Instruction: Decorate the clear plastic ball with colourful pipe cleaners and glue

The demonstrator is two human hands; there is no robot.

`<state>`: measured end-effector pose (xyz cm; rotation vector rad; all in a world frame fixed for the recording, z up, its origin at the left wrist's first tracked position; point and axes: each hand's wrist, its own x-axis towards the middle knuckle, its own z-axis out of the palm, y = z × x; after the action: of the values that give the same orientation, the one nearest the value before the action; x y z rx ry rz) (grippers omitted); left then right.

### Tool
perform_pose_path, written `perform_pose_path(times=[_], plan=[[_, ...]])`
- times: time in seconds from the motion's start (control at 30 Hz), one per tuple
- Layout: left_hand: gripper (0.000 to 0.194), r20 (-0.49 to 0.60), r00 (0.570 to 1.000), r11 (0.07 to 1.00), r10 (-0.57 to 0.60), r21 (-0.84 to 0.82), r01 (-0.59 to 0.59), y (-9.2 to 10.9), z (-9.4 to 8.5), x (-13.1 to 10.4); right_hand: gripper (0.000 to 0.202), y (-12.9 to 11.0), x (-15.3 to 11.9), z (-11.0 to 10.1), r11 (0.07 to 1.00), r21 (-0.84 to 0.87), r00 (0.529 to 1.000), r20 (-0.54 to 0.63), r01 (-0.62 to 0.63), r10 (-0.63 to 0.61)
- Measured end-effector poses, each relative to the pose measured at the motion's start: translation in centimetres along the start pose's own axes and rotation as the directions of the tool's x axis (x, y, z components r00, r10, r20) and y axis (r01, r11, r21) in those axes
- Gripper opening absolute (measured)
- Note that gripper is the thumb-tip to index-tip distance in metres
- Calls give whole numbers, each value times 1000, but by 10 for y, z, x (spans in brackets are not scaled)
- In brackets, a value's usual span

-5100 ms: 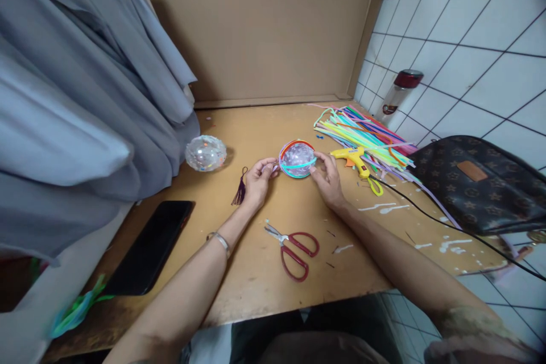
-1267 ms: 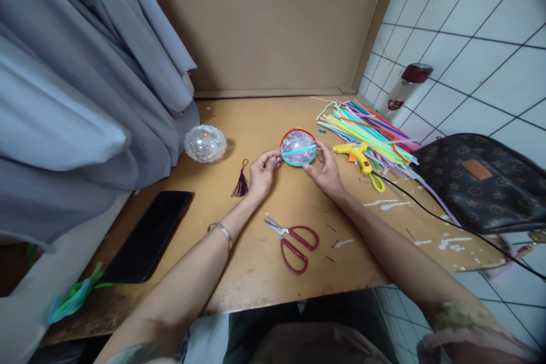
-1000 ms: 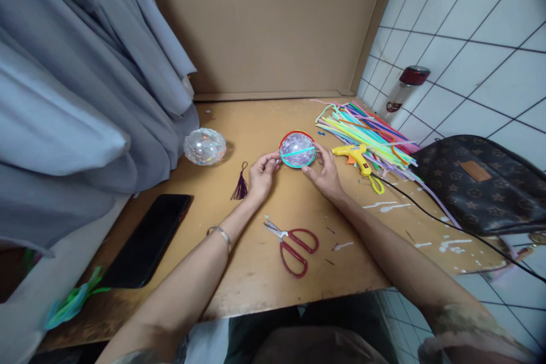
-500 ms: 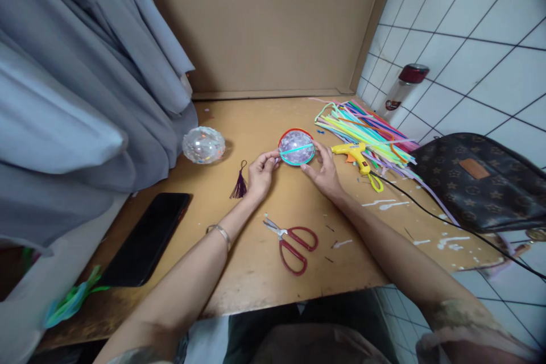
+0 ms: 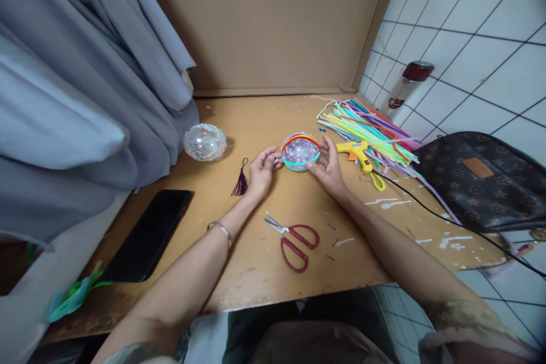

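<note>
A clear glittery ball (image 5: 300, 151) ringed with red, teal and purple pipe cleaners rests on the wooden table (image 5: 256, 261) between my hands. My left hand (image 5: 261, 170) pinches its left side with thumb and fingertips. My right hand (image 5: 327, 167) cups its right side, fingers spread along the rim. A second, bare glitter ball (image 5: 205, 141) lies to the left, and a dark purple tassel (image 5: 241, 182) sits just left of my left hand.
Red scissors (image 5: 294, 240) lie near the front edge. A yellow glue gun (image 5: 360, 154) with a black cord and a heap of coloured pipe cleaners (image 5: 367, 128) are right. A brown patterned bag (image 5: 482, 182), a bottle (image 5: 403, 88), a black phone (image 5: 147, 236) and grey hanging cloth (image 5: 77, 96) surround.
The ball has tipped back between my hands, so its pipe-cleaner rings now lie flatter, facing upward. My right fingers have spread wider around its side.
</note>
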<state>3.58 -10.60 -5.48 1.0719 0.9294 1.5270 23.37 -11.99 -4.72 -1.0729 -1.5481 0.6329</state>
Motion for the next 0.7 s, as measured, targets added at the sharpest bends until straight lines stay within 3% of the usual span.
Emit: perform_pose_path(times=[0.17,0.33,0.7], plan=[[37,83,997,1000,2,-20,0,-3,1,-1,77,0,1,-2,1000,-5,1000,16,-16,16],[35,83,996,1000,25,-13,-24,-2,1,-1,73,3,2,0,1000,2,1000,8,-8,8],[33,89,996,1000,2,-6,-2,-4,1,0,82,-11,7,0,961,-219,986,57,168,-160]])
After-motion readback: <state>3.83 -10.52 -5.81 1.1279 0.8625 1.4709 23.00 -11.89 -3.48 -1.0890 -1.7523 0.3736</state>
